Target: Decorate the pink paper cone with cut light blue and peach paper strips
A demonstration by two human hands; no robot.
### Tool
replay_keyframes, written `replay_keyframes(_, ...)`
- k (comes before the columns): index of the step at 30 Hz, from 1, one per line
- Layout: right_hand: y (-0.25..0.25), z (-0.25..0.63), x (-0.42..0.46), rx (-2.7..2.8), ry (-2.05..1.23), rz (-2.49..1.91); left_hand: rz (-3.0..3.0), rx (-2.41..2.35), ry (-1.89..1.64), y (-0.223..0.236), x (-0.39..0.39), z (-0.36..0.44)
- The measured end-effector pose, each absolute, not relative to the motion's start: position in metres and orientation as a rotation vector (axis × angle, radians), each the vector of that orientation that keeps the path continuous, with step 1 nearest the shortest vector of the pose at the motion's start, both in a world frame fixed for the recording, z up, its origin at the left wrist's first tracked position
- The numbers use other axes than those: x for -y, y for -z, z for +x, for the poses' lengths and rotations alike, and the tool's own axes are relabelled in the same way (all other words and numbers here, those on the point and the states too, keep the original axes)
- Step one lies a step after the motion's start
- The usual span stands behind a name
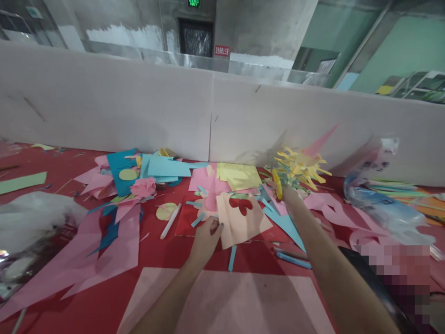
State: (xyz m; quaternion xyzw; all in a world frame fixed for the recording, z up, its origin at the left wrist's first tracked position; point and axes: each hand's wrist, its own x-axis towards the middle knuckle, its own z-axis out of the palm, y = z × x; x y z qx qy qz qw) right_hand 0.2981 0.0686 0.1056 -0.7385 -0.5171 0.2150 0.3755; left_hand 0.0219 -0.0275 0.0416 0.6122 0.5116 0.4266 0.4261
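Note:
My left hand [207, 232] pinches the left edge of a sheet of peach paper [255, 225], which has a rounded shape cut out near its top. Farther right and forward, my right hand [289, 192] is closed on yellow-handled scissors [277, 184]; their blades cannot be made out. Just beyond that hand stands a fringed yellow paper piece [302, 168] with a pink paper cone [321, 141] pointing up from it. Under and behind the peach sheet lie a pink paper cone [211, 197], blue paper strips and yellow paper sheets [239, 175].
A large pink sheet [225, 301] lies in front of me on the red table. Pink and blue paper scraps [121, 232] and a white marker [171, 221] are left; blue pens [294, 260] and a plastic bag [389, 208] right. A white partition [139, 106] runs behind.

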Motion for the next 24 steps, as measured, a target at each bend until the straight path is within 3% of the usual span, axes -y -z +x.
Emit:
replay_keyframes(10, -0.085, 0.210, 0.032, 0.912, -1.054, -0.987, 1.546, -1.382, -1.029, -0.025, 0.024, 0.025)
replay_keyframes(15, -0.081, 0.191, 0.045, 0.843, -1.362, -0.858, 1.539, -1.351, -1.027, -0.027, 0.024, 0.020)
replay_keyframes(24, -0.091, 0.189, 0.058, 0.922, -1.145, -0.932, 1.626, -1.310, -1.220, -0.123, 0.019, 0.029)
